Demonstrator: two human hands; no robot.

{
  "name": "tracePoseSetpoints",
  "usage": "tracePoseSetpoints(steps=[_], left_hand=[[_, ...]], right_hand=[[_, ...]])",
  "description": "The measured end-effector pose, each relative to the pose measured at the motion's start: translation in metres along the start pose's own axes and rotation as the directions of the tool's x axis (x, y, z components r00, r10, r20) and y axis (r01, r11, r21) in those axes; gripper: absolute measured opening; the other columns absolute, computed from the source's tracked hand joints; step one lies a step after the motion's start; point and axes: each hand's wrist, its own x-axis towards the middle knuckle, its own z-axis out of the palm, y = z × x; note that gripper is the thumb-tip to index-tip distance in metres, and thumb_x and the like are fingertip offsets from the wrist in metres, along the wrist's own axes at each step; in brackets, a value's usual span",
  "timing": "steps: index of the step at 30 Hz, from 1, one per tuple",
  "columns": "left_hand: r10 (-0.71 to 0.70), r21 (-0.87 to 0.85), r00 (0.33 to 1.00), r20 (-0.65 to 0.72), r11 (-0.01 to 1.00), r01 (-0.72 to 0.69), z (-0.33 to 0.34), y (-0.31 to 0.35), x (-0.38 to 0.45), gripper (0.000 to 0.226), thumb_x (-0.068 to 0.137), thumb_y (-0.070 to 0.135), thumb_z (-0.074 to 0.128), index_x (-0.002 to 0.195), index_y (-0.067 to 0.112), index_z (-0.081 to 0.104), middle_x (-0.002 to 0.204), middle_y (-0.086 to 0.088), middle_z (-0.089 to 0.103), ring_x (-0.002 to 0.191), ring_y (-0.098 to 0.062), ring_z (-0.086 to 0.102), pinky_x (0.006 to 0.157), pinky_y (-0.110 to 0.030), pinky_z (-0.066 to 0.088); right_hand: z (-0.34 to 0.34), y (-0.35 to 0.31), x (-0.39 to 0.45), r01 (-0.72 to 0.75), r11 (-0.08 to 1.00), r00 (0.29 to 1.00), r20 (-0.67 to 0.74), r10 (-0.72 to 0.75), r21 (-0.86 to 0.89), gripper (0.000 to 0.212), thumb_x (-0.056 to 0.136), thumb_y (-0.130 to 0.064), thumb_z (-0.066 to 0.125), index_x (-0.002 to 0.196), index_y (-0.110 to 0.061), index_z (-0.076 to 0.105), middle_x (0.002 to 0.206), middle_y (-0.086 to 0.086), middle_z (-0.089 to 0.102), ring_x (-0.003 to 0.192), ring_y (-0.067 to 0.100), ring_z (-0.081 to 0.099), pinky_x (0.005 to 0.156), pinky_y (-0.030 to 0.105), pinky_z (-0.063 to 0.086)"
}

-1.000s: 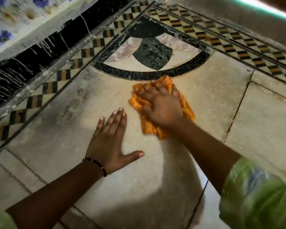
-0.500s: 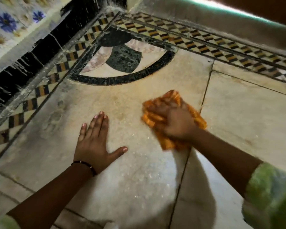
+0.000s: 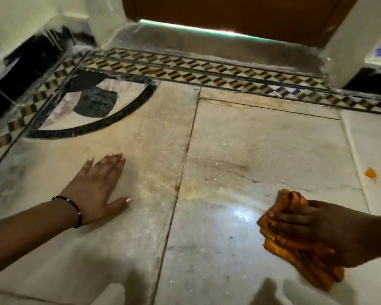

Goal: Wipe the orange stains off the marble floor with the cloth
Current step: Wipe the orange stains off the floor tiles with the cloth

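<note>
An orange cloth [image 3: 284, 249] lies bunched on the marble floor [image 3: 240, 139] at the lower right. My right hand [image 3: 323, 230] presses down on it, fingers curled over its left part, hiding much of the cloth. My left hand [image 3: 97, 186] rests flat on the floor at the left, fingers together and thumb out, holding nothing. A faint orange smear [image 3: 191, 190] spreads along the joint between two slabs, between my hands. A small bright orange stain [image 3: 370, 172] sits on the slab at the far right, above the cloth.
A checkered inlay border [image 3: 207, 73] runs across the far side, with a black arc inlay [image 3: 92, 126] at the far left. A brown door [image 3: 240, 16] with light under it stands beyond. Black skirting [image 3: 20, 69] lines the left wall.
My right hand has slid the cloth to the right and nearer to me, off the slab joint. The view has swung up and right, showing the door. My left hand stays flat.
</note>
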Motion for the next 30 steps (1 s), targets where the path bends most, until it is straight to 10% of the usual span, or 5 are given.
tracePoseSetpoints(steps=[6, 11, 16, 25, 30], left_hand=[[0.528, 0.279, 0.835, 0.152, 0.788, -0.549, -0.043, 0.101, 0.068, 0.092, 0.084, 0.072, 0.002, 0.147, 0.011, 0.029, 0.154, -0.010, 0.029, 0.140, -0.021, 0.032, 0.117, -0.042, 0.012], [0.229, -0.160, 0.973, -0.040, 0.959, -0.233, -0.013, 0.250, 0.127, 0.100, 0.070, 0.076, -0.008, 0.151, 0.017, -0.006, 0.159, 0.002, -0.011, 0.146, -0.013, -0.004, 0.115, -0.035, -0.007], [0.369, -0.329, 0.921, -0.126, 0.860, -0.390, 0.015, 0.360, 0.133, 0.097, 0.073, 0.079, -0.012, 0.150, 0.019, -0.011, 0.150, 0.007, -0.023, 0.137, -0.003, -0.016, 0.114, -0.033, -0.011], [0.408, -0.115, 0.902, -0.142, 0.898, -0.425, 0.048, 0.377, 0.126, 0.074, 0.095, 0.058, 0.015, 0.151, 0.010, 0.015, 0.158, -0.005, 0.011, 0.145, -0.017, 0.012, 0.115, -0.042, 0.007], [0.399, -0.121, 0.905, -0.149, 0.901, -0.417, 0.048, 0.378, 0.127, 0.075, 0.093, 0.058, 0.020, 0.152, 0.012, 0.015, 0.159, -0.004, 0.013, 0.146, -0.018, 0.012, 0.117, -0.042, 0.007]], right_hand=[[0.041, -0.025, 0.000, -0.504, 0.825, 0.824, -0.145, 0.548, 0.256, 0.078, 0.079, -0.067, 0.045, 0.149, -0.037, 0.026, 0.156, -0.003, 0.026, 0.138, 0.034, 0.032, 0.096, 0.064, 0.037], [0.078, -0.044, -0.014, -0.510, 0.792, 0.806, -0.137, 0.576, 0.336, 0.069, 0.085, -0.070, 0.034, 0.147, -0.041, 0.026, 0.158, -0.003, 0.021, 0.136, 0.039, 0.035, 0.105, 0.065, 0.026], [0.112, -0.056, -0.096, -0.620, 0.670, 0.686, -0.133, 0.715, 0.408, 0.072, 0.083, -0.077, 0.032, 0.147, -0.046, 0.021, 0.159, -0.011, 0.013, 0.139, 0.027, 0.028, 0.111, 0.057, 0.018], [0.145, 0.017, -0.154, -0.866, -0.095, -0.064, 0.080, 0.995, 0.491, 0.079, 0.075, -0.079, 0.022, 0.145, -0.043, 0.025, 0.158, -0.004, 0.019, 0.138, 0.034, 0.023, 0.107, 0.060, 0.017], [0.114, 0.027, -0.088, -0.805, 0.343, 0.393, 0.001, 0.919, 0.485, 0.085, 0.073, -0.080, 0.032, 0.148, -0.043, 0.017, 0.160, 0.000, 0.006, 0.142, 0.039, 0.005, 0.109, 0.065, 0.006]])
